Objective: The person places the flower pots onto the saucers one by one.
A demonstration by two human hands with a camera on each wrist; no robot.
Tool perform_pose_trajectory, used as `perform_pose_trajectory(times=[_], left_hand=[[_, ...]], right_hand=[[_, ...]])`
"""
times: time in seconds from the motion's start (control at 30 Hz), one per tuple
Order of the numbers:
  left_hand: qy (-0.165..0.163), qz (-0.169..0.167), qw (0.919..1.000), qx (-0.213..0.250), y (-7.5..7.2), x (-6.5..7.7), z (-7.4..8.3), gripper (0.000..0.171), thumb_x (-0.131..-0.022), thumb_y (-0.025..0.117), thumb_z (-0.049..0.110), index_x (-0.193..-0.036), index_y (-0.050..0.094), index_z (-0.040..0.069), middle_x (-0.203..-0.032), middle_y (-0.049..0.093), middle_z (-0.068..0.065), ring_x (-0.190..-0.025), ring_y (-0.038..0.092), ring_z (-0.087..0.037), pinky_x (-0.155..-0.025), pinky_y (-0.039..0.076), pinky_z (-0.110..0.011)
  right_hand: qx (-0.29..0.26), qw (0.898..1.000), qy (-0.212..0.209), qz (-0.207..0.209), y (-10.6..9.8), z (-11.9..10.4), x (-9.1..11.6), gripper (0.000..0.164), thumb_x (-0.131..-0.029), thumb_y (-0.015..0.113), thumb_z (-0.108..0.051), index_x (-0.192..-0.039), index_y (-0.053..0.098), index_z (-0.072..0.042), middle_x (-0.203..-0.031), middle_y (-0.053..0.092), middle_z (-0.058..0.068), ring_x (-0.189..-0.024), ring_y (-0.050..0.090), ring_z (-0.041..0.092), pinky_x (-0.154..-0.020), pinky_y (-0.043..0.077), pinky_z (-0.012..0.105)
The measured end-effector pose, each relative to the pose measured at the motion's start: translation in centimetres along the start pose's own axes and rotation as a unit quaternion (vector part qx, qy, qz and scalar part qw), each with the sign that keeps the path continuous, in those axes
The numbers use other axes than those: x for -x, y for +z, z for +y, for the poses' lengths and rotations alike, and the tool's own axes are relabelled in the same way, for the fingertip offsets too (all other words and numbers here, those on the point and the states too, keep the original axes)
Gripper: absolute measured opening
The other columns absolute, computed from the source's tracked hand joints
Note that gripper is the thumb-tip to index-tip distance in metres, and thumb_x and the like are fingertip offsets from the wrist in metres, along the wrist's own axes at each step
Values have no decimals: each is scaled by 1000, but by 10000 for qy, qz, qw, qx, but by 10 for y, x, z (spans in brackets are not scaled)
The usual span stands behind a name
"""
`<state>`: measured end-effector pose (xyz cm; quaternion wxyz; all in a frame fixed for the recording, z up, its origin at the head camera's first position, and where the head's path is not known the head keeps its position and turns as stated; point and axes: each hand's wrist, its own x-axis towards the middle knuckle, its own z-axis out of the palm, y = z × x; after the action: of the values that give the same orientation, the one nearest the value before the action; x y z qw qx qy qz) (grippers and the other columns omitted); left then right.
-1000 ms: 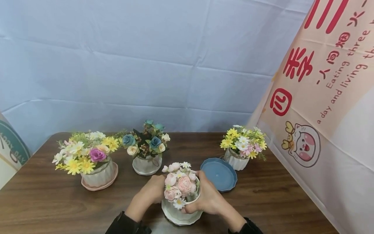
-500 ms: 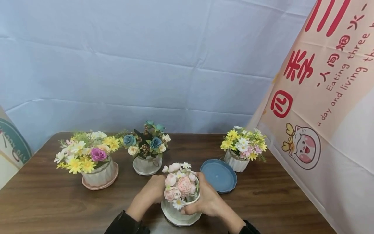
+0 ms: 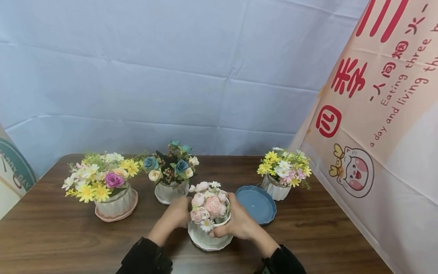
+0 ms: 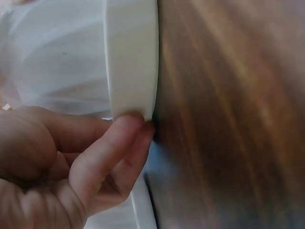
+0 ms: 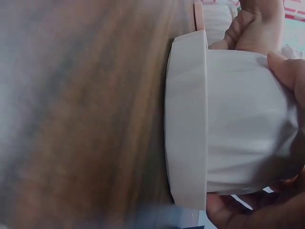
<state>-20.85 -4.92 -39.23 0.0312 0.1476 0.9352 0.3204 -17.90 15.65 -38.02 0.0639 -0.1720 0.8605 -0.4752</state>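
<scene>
A white fluted flowerpot [image 5: 248, 119] with pink roses and white daisies [image 3: 210, 205] stands in a white scalloped saucer [image 3: 209, 242] near the front middle of the table. My left hand [image 3: 178, 213] is at the saucer's left side; in the left wrist view its thumb and fingertips pinch the saucer's edge. My right hand [image 3: 239, 223] grips the pot from the right, thumb on its near side, fingers round the far side. In the right wrist view the pot sits inside the saucer's rim. The flowers hide part of the left fingers in the head view.
Behind stand a pot of yellow and purple flowers [image 3: 102, 177] on a pink saucer [image 3: 118, 217], a pot of blue roses [image 3: 172, 167] and a pot of yellow daisies [image 3: 285, 165]. A blue saucer [image 3: 256, 204] lies right of my right hand. A cloth [image 3: 356, 171] hangs along the right edge.
Both hands, the pot and its saucer have slid slightly away from me, toward the back of the table, in the last half second. The other pots have not moved.
</scene>
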Motion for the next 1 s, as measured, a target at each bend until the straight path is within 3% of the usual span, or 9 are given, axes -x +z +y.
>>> perform_pose_trajectory(times=[0.17, 0.27, 0.4, 0.57, 0.7, 0.83, 1.0], left_hand=[[64, 336, 9989, -315, 3, -7, -5, 15, -74, 60, -3, -86, 65, 2, -82, 64, -12, -79, 60, -30, -68, 50, -40], [43, 450, 9985, -307, 5, -8, -6, 14, -71, 57, -6, -81, 61, 2, -82, 63, -13, -81, 60, -32, -67, 48, -41], [-172, 299, 9994, 7, 3, -9, -3, 24, -64, 56, -10, -85, 62, 1, -83, 63, -12, -78, 55, -25, -60, 43, -35], [-460, 78, 9989, -53, 1, -12, 5, 40, -63, 58, -9, -102, 61, -5, -88, 63, -18, -74, 58, -26, -56, 47, -31], [-773, 5, 9968, -208, 3, -19, 10, 39, -64, 60, -9, -103, 57, -9, -85, 62, -22, -68, 60, -28, -52, 49, -28], [-1148, -12, 9932, -174, 7, -28, 15, 27, -66, 63, -10, -93, 57, -10, -80, 60, -20, -68, 58, -27, -51, 49, -28], [-1325, 43, 9910, -200, 9, -36, 17, 21, -67, 65, -10, -87, 59, -8, -73, 59, -15, -65, 57, -24, -50, 48, -28]], right_hand=[[89, 9999, -26, 85, -1, 3, -15, 105, -51, 90, -24, -131, 28, 3, -119, 49, 19, -106, 50, 29, -90, 40, 43], [-2, 10000, 2, 65, -3, 4, -22, 106, -51, 90, -22, -133, 27, 3, -120, 49, 19, -106, 51, 28, -91, 40, 43], [-106, 9999, 127, -41, -7, 6, -29, 109, -53, 90, -21, -136, 23, 2, -123, 47, 19, -109, 49, 28, -91, 40, 43], [-68, 9999, 82, 22, -12, 9, -40, 107, -54, 89, -20, -136, 24, 3, -124, 47, 18, -110, 49, 28, -91, 40, 43], [-83, 10000, -3, 47, -15, 10, -48, 105, -54, 89, -17, -135, 25, 4, -124, 47, 19, -110, 49, 28, -93, 39, 43], [100, 9999, 3, 61, -20, 12, -56, 105, -54, 89, -17, -135, 25, 4, -123, 48, 18, -109, 50, 28, -92, 39, 42], [342, 9994, 75, 75, -24, 15, -65, 107, -54, 89, -20, -136, 25, 3, -123, 48, 19, -109, 50, 28, -92, 40, 42]])
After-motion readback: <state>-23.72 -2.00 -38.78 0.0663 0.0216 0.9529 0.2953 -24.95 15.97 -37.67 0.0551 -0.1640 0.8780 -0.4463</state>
